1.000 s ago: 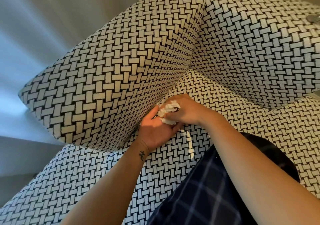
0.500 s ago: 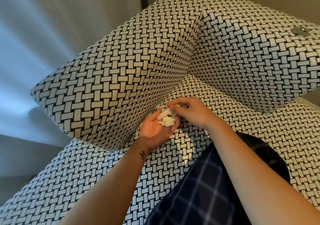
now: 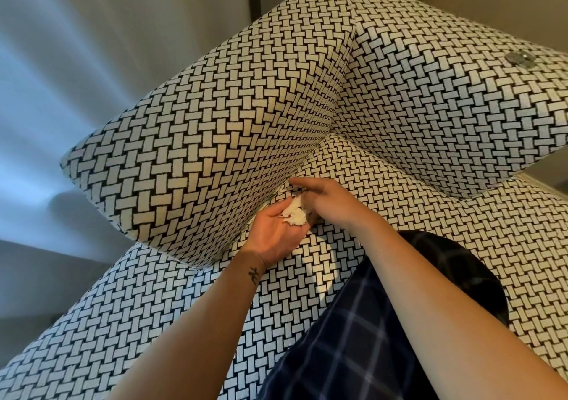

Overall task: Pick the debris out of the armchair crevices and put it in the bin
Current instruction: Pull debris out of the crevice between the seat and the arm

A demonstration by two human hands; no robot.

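left hand [image 3: 276, 235]: palm up, relaxed, scraps [image 3: 295, 216] lying loose on it, right beside the crevice [image 3: 281, 191]
right hand [image 3: 327, 203]: fingers curled over the pile, can't tell if it's pinching anything
risk: no bin in sight, so tilt that palm and bits probably slide into the gap

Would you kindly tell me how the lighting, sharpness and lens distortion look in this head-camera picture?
Head view: the wide-angle lens bows the armchair edges; cool light washes the curtain at left, warmer light the armrest; the left hand and right hand look sharp; the white debris on the left palm is nearly blown out.
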